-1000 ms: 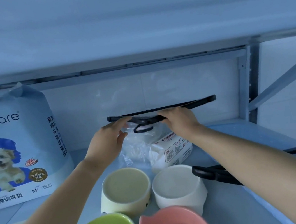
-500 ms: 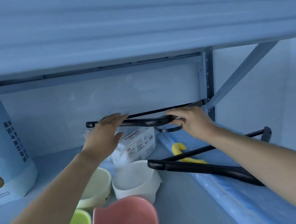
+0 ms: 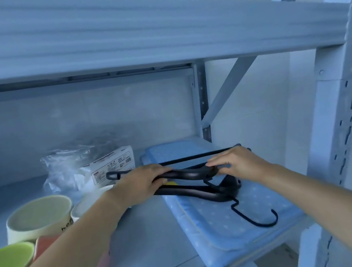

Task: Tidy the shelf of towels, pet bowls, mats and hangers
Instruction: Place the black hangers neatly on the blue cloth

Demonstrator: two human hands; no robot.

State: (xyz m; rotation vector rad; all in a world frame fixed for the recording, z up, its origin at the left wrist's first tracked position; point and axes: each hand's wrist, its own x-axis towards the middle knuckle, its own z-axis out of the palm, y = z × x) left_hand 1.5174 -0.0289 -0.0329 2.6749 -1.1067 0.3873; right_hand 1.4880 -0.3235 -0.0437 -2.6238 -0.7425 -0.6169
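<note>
Shelf (image 3: 139,239), metal, pale, one level in view.

- Upper black hanger (image 3: 187,173): held level between both hands, right of centre, directly above the lower hanger and the left edge of the mat. Whether the two hangers touch cannot be told.
- Left hand (image 3: 141,182): grip clenched, fingers curled over the hanger's left shoulder.
- Right hand (image 3: 239,163): grip closed on the hanger's right shoulder, fingers laid along its top and pointing left.
- Lower black hanger (image 3: 201,194): lying flat on the mat, hook toward the near right.
- Blue dotted mat (image 3: 239,232): folded, flat on the right side of the shelf, running from far to near.
- Cream pet bowl (image 3: 39,216): left, upright; white pet bowl (image 3: 84,207) just beside it on the right, partly hidden by the left forearm.
- Green pet bowl (image 3: 6,261) and pink pet bowl (image 3: 44,242): near left, both cut off or covered.
- White labelled pack (image 3: 112,164): far centre, with a clear plastic bag (image 3: 63,170) at its left.
</note>
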